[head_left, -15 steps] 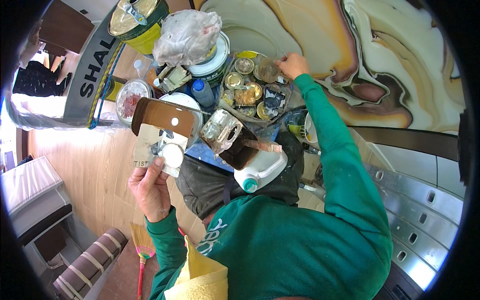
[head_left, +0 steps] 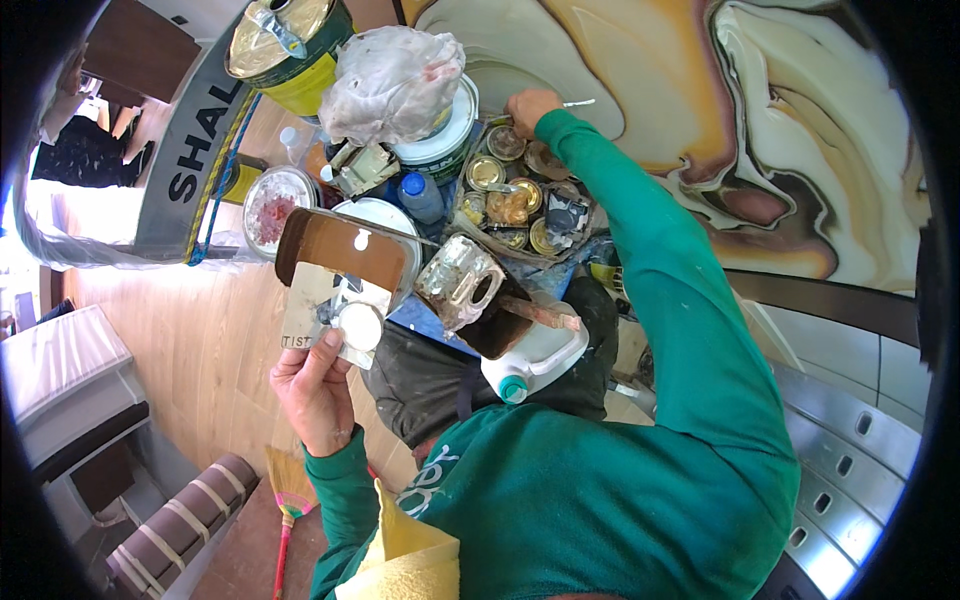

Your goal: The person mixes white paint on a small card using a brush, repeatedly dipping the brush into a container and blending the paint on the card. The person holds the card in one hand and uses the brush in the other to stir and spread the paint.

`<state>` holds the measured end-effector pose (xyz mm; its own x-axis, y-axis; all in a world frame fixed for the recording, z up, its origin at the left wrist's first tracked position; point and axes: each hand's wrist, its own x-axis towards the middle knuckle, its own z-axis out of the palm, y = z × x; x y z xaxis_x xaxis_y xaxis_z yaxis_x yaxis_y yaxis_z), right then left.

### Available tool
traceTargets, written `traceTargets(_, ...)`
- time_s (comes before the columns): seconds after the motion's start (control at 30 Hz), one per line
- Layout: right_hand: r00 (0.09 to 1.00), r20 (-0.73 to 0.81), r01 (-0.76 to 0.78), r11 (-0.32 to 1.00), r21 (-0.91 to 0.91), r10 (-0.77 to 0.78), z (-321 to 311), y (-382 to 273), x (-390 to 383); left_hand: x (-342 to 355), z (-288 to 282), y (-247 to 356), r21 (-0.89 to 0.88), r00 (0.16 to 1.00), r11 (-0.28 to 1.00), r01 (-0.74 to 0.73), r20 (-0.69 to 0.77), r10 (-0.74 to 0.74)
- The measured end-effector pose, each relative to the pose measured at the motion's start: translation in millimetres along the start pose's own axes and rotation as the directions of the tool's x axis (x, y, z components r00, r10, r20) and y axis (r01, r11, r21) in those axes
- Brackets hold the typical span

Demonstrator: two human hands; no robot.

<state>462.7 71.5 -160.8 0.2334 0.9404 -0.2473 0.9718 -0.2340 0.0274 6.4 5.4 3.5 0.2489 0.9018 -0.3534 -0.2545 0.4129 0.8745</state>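
My left hand point(head_left: 315, 395) pinches a pale card point(head_left: 304, 298) between thumb and fingers. On the card sit a white round patch point(head_left: 361, 326) and a dark grey smear. My right hand point(head_left: 533, 108) is closed at the far edge of a group of small round tins point(head_left: 486, 173), above an opened one with brownish contents point(head_left: 507, 142). A slim, pale tool point(head_left: 579, 103) sticks out to the right of that fist; its other end is hidden. Between my hands stands a rusty, paint-crusted metal box point(head_left: 462, 284) with a wooden stick point(head_left: 540, 312) across its opening.
White buckets point(head_left: 440, 150), a bagged lump point(head_left: 395, 85) and a blue-capped bottle point(head_left: 421, 198) crowd the far side. A white jug point(head_left: 545, 362) stands close to my legs. The glossy marbled panel point(head_left: 640, 70) rises behind. A broom point(head_left: 288, 490) lies at left.
My right hand has moved left, from beside a brownish tin to the far edge of the tins, and the slim tool now shows clearly. My left hand still holds the card. The view has shifted slightly.
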Motion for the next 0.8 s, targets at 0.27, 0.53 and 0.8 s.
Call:
traceTargets(0.27, 0.997, 0.062, 0.059, 0.99, -0.128, -0.051, 17.7, -2.0, 15.7, 8.1, -1.4, -3.7, 0.023, 0.998, 0.999, 0.035, -0.049, -0.034)
traceTargets(0.53, 0.997, 0.008, 0.077, 0.984, -0.16, -0.077, 23.3, -8.9, 12.3, 14.6, -0.1, -5.1, 0.009, 0.999, 1.0, 0.028, -0.031, -0.027)
traceTargets(0.8, 0.995, 0.023, 0.1, 0.982, -0.16, -0.097, 22.6, -10.8, 13.9, 14.2, -0.6, -7.0, 0.002, 0.999, 0.999, 0.045, -0.013, -0.045)
